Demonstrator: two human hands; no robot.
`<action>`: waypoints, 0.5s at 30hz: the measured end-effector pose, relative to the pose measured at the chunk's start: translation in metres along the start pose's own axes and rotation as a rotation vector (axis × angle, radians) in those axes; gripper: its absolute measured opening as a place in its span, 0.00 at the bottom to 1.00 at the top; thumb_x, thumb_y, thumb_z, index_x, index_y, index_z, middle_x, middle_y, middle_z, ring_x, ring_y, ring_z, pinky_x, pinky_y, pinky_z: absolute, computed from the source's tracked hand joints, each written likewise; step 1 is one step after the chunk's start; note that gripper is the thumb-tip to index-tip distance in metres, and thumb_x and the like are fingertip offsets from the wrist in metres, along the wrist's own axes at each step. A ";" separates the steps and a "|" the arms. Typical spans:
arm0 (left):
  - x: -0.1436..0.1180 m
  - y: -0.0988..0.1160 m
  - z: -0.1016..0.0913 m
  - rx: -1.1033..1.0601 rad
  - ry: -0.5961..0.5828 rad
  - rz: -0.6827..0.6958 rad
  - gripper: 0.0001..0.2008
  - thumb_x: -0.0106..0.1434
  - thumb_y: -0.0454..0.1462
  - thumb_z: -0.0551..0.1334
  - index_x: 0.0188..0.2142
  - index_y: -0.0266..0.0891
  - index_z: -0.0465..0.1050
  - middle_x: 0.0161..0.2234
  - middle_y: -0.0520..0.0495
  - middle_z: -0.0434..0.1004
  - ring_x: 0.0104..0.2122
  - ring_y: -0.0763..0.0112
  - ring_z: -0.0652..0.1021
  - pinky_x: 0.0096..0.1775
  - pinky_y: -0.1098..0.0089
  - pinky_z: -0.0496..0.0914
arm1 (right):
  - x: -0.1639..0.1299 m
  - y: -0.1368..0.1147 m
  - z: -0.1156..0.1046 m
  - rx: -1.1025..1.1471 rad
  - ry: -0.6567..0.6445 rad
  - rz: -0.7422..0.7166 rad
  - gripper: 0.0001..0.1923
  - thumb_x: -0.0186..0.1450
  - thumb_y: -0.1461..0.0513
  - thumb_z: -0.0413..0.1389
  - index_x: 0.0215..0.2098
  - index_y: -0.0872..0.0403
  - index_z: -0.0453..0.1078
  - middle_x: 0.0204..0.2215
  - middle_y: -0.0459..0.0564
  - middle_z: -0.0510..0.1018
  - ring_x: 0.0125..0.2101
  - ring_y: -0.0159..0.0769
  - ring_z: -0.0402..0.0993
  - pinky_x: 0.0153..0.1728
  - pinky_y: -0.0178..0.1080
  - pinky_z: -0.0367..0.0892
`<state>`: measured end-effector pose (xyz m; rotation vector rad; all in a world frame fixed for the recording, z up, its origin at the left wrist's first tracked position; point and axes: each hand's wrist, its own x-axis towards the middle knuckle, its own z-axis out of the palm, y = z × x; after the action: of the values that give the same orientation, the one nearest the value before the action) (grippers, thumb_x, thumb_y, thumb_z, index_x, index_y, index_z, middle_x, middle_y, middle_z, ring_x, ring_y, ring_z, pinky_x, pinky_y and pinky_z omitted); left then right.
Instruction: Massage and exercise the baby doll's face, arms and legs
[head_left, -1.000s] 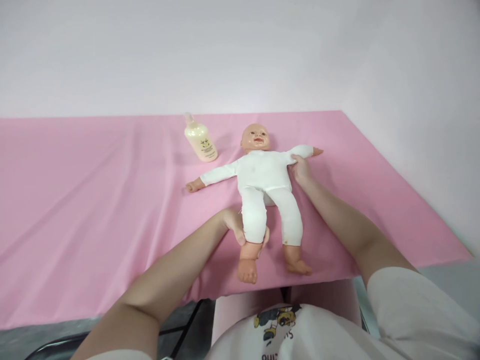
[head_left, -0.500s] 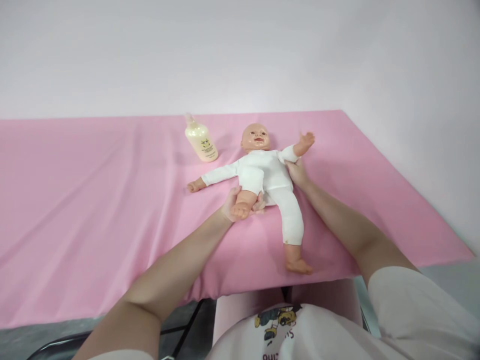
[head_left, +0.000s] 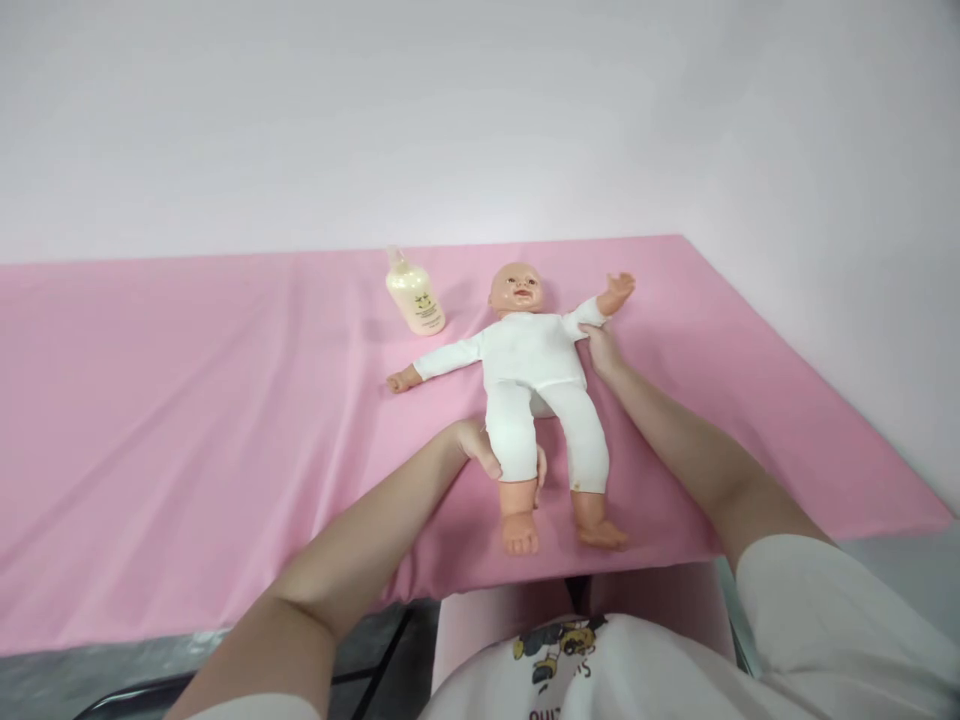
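Note:
A baby doll [head_left: 534, 350] with a white cloth body and bare plastic head, hands and feet lies face up, its arms spread. Both its legs stretch toward me. My left hand [head_left: 478, 446] is wrapped round the leg on the left, with the thumb on the near side and fingertips showing past the inner edge. At the doll's other side, my right hand [head_left: 601, 350] grips the raised arm near the armpit; some of its fingers are hidden. Left of the doll's head stands a cream-coloured pump bottle [head_left: 416, 298] with a dark printed label.
A pink cloth [head_left: 225, 420] covers the table, with folds on the left. White wall [head_left: 450, 120] rises behind it. The front edge of the table runs close to my body, just beyond the doll's feet. Part of a dark chair [head_left: 135, 695] shows at the lower left.
The doll's left-side leg, bent up toward its belly before, now lies straightened toward me, and my left hand has come down with it. My right hand keeps its place at the arm.

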<state>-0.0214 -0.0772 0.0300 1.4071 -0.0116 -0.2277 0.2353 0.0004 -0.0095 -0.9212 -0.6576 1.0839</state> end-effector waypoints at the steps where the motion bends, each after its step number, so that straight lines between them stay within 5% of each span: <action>1: -0.001 0.000 -0.001 0.036 0.071 0.005 0.36 0.44 0.61 0.77 0.41 0.34 0.82 0.46 0.30 0.83 0.53 0.39 0.82 0.51 0.54 0.79 | 0.001 -0.001 0.000 0.040 0.045 0.016 0.12 0.57 0.70 0.58 0.38 0.52 0.73 0.33 0.41 0.81 0.41 0.34 0.80 0.49 0.37 0.76; 4: -0.003 -0.009 -0.004 0.030 0.348 0.014 0.39 0.49 0.66 0.71 0.45 0.36 0.82 0.52 0.31 0.81 0.59 0.39 0.79 0.53 0.57 0.78 | 0.000 -0.006 -0.001 0.133 0.122 0.063 0.08 0.60 0.71 0.55 0.36 0.53 0.70 0.27 0.41 0.78 0.32 0.33 0.78 0.41 0.36 0.78; 9: -0.002 -0.036 -0.004 -0.164 0.404 -0.139 0.42 0.63 0.67 0.57 0.48 0.27 0.81 0.48 0.28 0.83 0.63 0.36 0.75 0.57 0.53 0.74 | -0.003 -0.020 0.001 0.200 0.118 0.186 0.05 0.68 0.68 0.54 0.42 0.54 0.69 0.26 0.42 0.77 0.32 0.36 0.78 0.40 0.40 0.80; 15: -0.003 -0.034 -0.012 -0.337 0.587 -0.145 0.43 0.72 0.66 0.42 0.51 0.35 0.79 0.44 0.34 0.86 0.53 0.53 0.83 0.58 0.54 0.74 | -0.017 -0.042 0.007 0.158 0.137 0.257 0.13 0.78 0.65 0.41 0.41 0.57 0.66 0.25 0.42 0.72 0.33 0.29 0.77 0.43 0.34 0.76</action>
<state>-0.0282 -0.0700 -0.0050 1.0948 0.5894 0.0699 0.2421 -0.0206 0.0303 -0.9502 -0.3411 1.2685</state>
